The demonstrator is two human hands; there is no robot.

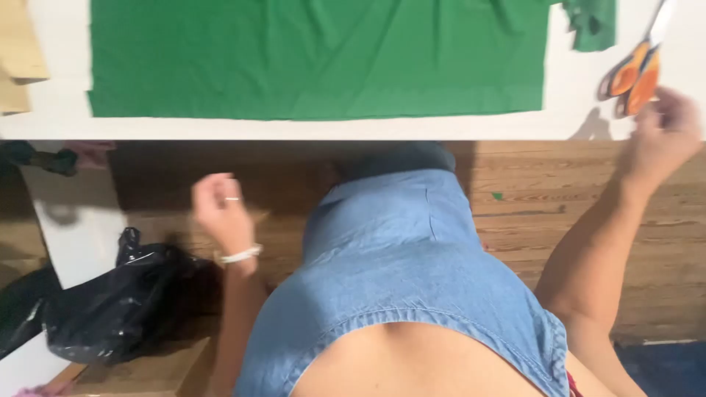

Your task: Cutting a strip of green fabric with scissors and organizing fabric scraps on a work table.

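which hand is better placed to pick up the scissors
Right. The right hand is at the table edge beside the orange-handled scissors, while the left hand hangs below the table, far from them.

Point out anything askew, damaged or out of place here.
A small green scrap lies on the wooden floor, away from the green fabric spread flat on the white table. Nothing else stands out.
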